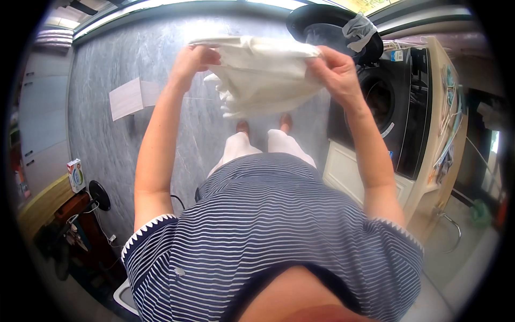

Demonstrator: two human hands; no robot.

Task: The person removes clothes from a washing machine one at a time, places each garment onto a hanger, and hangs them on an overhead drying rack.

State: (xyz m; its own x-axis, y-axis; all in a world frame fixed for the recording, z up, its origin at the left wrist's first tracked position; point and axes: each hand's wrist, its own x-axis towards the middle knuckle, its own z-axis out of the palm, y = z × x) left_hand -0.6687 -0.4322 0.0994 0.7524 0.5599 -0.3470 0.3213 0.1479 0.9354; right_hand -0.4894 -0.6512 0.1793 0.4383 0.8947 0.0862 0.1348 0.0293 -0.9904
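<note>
Watching remotely, I see the left hand (194, 63) and right hand (337, 72) pinching the top edge of a white cloth (263, 78) above the floor (161, 134), near a black basin (323, 33) holding a paler rag (360, 31) and a washing machine (402, 88) whose contents I can't discern.

The floor (107, 155) is gray and streaky, and two pale flat sheets (126, 100) lie on it. Along the left wall is a light gray cupboard (45, 115) with little dark handles. A small box (76, 176) stands up on a yellowish wooden ledge (47, 205) — near it is a round black thing (100, 195). On the right there's a black washing machine (416, 118) with a round door. Behind it sits a big black tub (301, 24) — a pale crumpled cloth (360, 32) hangs over its edge.
</note>
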